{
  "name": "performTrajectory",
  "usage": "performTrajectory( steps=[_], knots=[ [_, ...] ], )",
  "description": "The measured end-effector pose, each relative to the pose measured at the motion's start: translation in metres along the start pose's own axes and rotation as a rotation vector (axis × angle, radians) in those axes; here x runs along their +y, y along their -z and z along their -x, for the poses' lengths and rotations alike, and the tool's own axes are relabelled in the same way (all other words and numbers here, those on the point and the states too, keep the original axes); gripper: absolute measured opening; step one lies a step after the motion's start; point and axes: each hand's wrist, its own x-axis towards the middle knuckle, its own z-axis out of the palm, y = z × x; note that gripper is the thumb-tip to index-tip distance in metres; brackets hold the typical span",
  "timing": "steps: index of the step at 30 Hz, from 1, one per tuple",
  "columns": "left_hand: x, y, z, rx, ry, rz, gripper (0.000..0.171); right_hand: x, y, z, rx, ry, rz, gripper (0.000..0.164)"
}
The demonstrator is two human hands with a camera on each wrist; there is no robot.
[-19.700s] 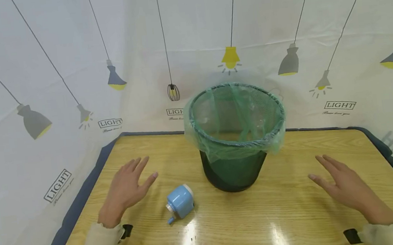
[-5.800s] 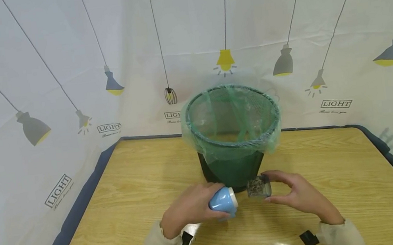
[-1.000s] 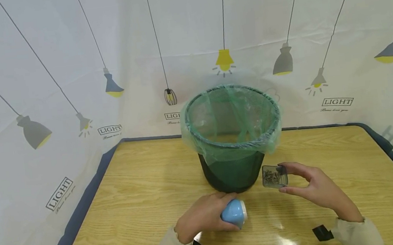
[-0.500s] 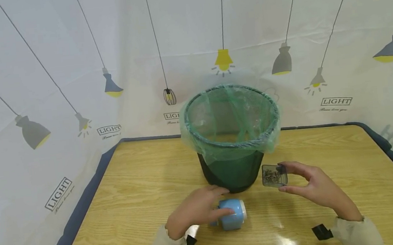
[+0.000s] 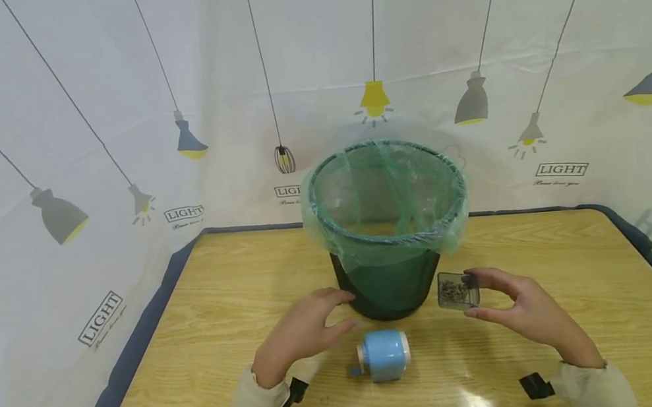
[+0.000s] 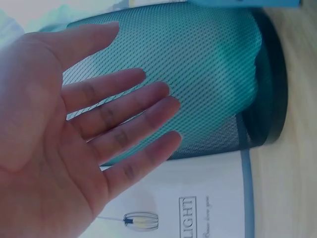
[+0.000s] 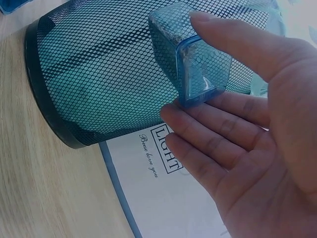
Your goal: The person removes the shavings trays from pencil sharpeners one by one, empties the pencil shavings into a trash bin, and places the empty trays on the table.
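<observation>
A light blue crank pencil sharpener (image 5: 385, 355) lies on the wooden table in front of the bin, its crank toward the left. Beside it, my left hand (image 5: 300, 332) hovers with fingers extended and apart from it; the left wrist view shows the palm bare. My right hand (image 5: 525, 308) pinches a clear shavings drawer (image 5: 453, 291) between thumb and fingers, just right of the bin. Dark pencil shavings lie inside the drawer. In the right wrist view the same drawer (image 7: 190, 59) is seen against the bin's mesh.
A dark mesh wastebasket (image 5: 388, 283), lined with a green plastic bag (image 5: 336, 242), stands at the middle of the table (image 5: 238, 279). Behind and to the sides hangs a white cloth (image 5: 310, 52) printed with lamps.
My left hand has let go of the pencil sharpener, leaving it on the table, and has drawn back to the left. The right hand with the drawer stays nearly still.
</observation>
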Motion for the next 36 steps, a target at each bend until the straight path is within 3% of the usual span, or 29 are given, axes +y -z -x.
performTrajectory(
  steps=[10, 21, 27, 36],
  knots=[
    [-0.007, 0.019, 0.01, 0.256, -0.042, -0.142, 0.033, -0.004, 0.004, 0.003, 0.019, -0.055, 0.05, 0.057],
    [-0.003, 0.044, 0.014, 0.476, -0.109, -0.179, 0.029, -0.01, 0.015, 0.006, 0.049, -0.111, 0.067, 0.058],
    [0.0, 0.053, 0.01, 0.562, -0.164, -0.2, 0.03, -0.012, 0.024, 0.006, 0.064, -0.121, 0.092, 0.059],
    [0.007, 0.064, 0.004, 0.622, -0.189, -0.186, 0.029, -0.016, 0.039, 0.004, 0.078, -0.167, 0.144, 0.064]
  ],
)
